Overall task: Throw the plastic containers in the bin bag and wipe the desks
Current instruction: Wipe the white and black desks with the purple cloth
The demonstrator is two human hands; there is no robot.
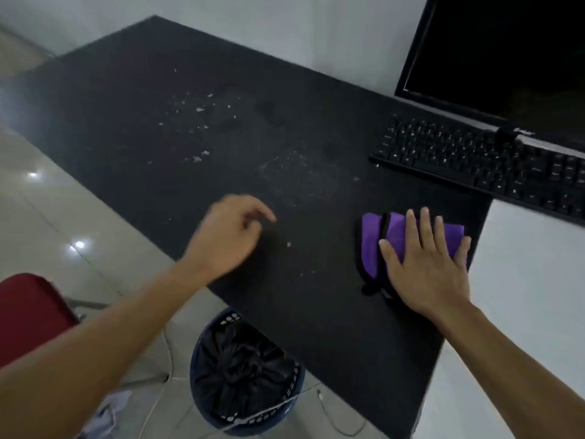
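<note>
While the right hand [433, 267] presses the purple cloth [373, 245] flat at the near right of the bench [126, 99], fingers [425, 226] straight, it should sweep left in overlapping strokes, herding the crumbs [196, 112] toward the bin bag [243, 369] below; the left hand [228, 239] hovers loosely curled, empty.

Right hand [427, 264] flat on purple cloth [375, 245], crumb-strewn black desk [190, 137]

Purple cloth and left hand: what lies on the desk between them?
In the head view, only black desk with one small pale crumb lies between the purple cloth and the left hand.
</note>
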